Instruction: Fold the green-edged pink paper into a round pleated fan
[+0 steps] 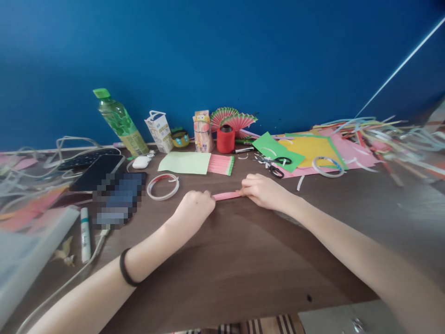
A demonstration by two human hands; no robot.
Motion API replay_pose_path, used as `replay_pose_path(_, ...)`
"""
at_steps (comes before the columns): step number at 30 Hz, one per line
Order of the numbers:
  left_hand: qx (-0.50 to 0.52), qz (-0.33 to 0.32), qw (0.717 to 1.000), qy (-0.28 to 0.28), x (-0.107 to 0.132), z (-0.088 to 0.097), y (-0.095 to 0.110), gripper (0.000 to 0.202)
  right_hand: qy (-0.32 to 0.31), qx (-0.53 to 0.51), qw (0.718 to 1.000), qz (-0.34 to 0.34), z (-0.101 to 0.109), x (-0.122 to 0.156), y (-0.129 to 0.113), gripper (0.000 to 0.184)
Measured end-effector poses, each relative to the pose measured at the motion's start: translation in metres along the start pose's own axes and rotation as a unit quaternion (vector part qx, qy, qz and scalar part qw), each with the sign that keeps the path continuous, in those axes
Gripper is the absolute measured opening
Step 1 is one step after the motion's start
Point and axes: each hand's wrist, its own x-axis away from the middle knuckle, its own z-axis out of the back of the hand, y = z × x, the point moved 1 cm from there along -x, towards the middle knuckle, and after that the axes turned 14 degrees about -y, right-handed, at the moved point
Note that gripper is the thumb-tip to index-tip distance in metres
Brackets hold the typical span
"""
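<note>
A narrow folded pink paper strip (226, 195) lies on the brown table (243, 260) between my two hands. My left hand (194, 208) is closed in a loose fist over the strip's left end. My right hand (262, 189) has its fingers pressed together on the strip's right end. Just beyond the strip lie a light green sheet (185, 163) and a pleated pink paper (221, 164) with a green edge. A white tape ring (162, 186) sits to the left of my left hand.
Along the blue wall stand a green bottle (120, 121), a small carton (159, 131), a red thread spool (225, 138) and paper fans (232, 119). Scissors (274, 165), coloured sheets (313, 150) and a tape ring (327, 166) lie right. A phone (120, 197), glue stick (85, 234) and cables lie left.
</note>
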Motion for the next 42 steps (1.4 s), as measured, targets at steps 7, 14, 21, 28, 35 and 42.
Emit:
replay_pose_path(7, -0.009, 0.057, 0.998, 0.019, 0.001, -0.01, 0.023, 0.032, -0.057, 0.037, 0.994, -0.08, 0.009, 0.001, -0.022, 0.026)
replay_pose_path(14, -0.09, 0.128, 0.986, 0.055, -0.002, -0.021, 0.042, 0.051, -0.101, 0.117, 0.972, -0.175, 0.005, -0.003, -0.06, 0.038)
replay_pose_path(21, -0.076, 0.128, 0.987, 0.059, -0.002, -0.019, 0.045, 0.056, -0.099, 0.15, 0.963, -0.203, 0.002, -0.003, -0.075, 0.053)
replay_pose_path(28, -0.099, 0.133, 0.985, 0.041, -0.004, -0.022, 0.047, 0.057, -0.083, 0.134, 0.966, -0.207, -0.001, -0.006, -0.075, 0.046)
replay_pose_path(35, -0.071, 0.132, 0.989, 0.016, -0.004, -0.019, 0.046, 0.062, -0.027, 0.145, 0.966, -0.211, -0.002, -0.01, -0.076, 0.036)
replay_pose_path(42, -0.039, 0.135, 0.99, 0.021, -0.005, -0.02, 0.044, 0.057, -0.006, 0.145, 0.967, -0.211, -0.004, -0.012, -0.073, 0.032)
